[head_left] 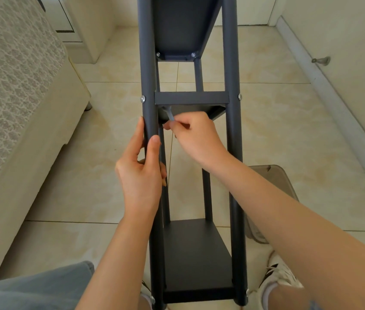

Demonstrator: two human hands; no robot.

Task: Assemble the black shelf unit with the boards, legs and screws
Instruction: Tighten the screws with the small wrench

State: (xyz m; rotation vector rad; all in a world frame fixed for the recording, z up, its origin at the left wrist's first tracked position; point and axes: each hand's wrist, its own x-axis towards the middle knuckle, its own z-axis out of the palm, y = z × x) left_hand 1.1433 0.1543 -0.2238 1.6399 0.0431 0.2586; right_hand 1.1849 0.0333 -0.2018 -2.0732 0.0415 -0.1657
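Upright black shelf unit (233, 135), three boards screwed between legs

The left hand (141, 173) and right hand (196, 136) lead into bare forearms. Faded blue-grey trousers (42, 285) cover the knees. The right foot wears a white, dark-striped trainer (277, 276) over a grey sock (269, 291).

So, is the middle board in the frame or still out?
In. The middle board sits between the left leg and right leg, with a screw head showing on each at its level.

Home: tiled floor (266, 121), upholstered sofa (16, 90)
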